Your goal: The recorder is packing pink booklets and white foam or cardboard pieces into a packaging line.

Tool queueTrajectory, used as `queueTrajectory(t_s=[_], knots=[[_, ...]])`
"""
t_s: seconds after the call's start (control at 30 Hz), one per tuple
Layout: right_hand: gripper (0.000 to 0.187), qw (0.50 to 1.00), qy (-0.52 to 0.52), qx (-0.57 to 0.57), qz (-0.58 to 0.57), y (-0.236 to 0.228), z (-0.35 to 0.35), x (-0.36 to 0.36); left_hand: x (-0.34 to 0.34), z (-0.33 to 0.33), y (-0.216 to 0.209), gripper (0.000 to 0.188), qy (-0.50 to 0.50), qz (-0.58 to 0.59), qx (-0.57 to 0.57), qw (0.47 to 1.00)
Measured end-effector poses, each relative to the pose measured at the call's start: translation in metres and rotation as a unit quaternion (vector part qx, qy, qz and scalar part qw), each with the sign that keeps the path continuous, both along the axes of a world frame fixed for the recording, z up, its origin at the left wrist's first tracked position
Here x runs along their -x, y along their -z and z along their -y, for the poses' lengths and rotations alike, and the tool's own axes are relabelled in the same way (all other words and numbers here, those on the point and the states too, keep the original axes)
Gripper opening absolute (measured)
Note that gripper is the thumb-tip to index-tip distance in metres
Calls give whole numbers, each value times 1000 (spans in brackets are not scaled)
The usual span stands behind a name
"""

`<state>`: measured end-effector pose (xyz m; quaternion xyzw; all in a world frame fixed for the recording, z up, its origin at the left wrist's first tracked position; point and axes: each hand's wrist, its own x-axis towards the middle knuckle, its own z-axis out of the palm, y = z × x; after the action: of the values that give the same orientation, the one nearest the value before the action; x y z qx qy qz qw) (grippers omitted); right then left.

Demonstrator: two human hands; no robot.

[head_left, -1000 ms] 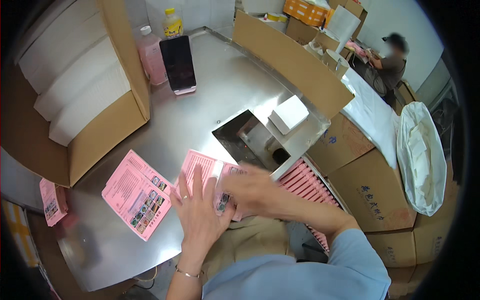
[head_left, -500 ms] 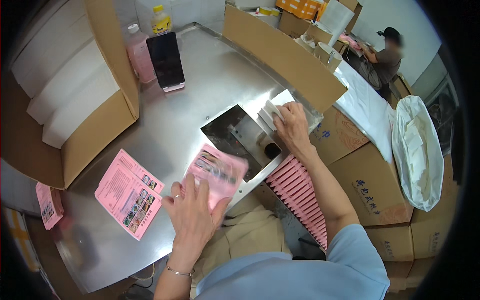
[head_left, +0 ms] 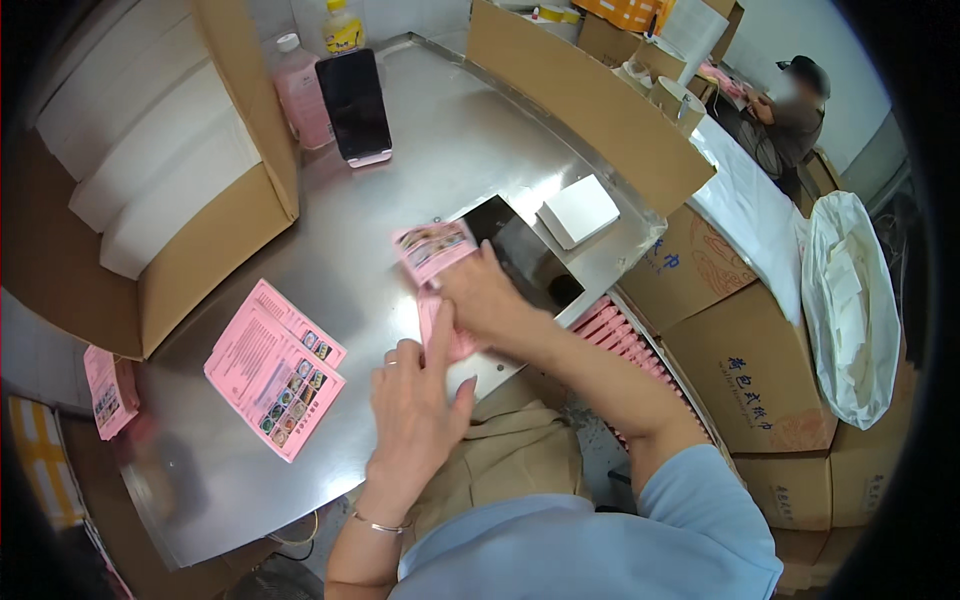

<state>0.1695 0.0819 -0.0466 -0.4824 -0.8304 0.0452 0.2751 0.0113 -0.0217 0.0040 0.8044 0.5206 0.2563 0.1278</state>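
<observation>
Both hands work a pink leaflet [head_left: 434, 248] on the steel table [head_left: 430, 150]. My right hand [head_left: 487, 298] presses down on its middle, and the printed upper flap stands up beyond the fingers. From below, my left hand [head_left: 415, 400] pinches the leaflet's lower edge with the index finger stretched along it. A stack of flat pink leaflets [head_left: 275, 367] lies to the left of my left hand. Just past my right hand is a dark square plate [head_left: 525, 250] with a small white box [head_left: 578, 210] at its far corner.
A big cardboard box of white packs [head_left: 150, 170] stands at the left. A phone [head_left: 355, 105], a pink bottle [head_left: 300, 90] and a yellow bottle [head_left: 342, 25] stand at the back. Pink boxes [head_left: 625, 340], cartons [head_left: 740, 370] and a white bag [head_left: 850, 300] are on the right. Another person [head_left: 790, 105] sits far right.
My right hand came back from the white box by the dark plate and now presses on the leaflet. The leaflet moved up the table, and my left hand slid to its lower edge.
</observation>
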Motion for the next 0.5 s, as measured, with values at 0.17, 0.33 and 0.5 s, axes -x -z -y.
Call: queueTrajectory(t_s=[0.17, 0.33, 0.5], knots=[[17, 985, 95, 138, 39, 13, 1, -74, 54, -1, 18, 49, -30, 12, -127, 991], [18, 963, 196, -95, 157, -32, 20, -80, 105, -2, 6, 26, -316, -41, -140, 938], [16, 927, 260, -222, 154, -18, -8, -131, 143, 2, 8, 12, -196, -144, 0, 970]])
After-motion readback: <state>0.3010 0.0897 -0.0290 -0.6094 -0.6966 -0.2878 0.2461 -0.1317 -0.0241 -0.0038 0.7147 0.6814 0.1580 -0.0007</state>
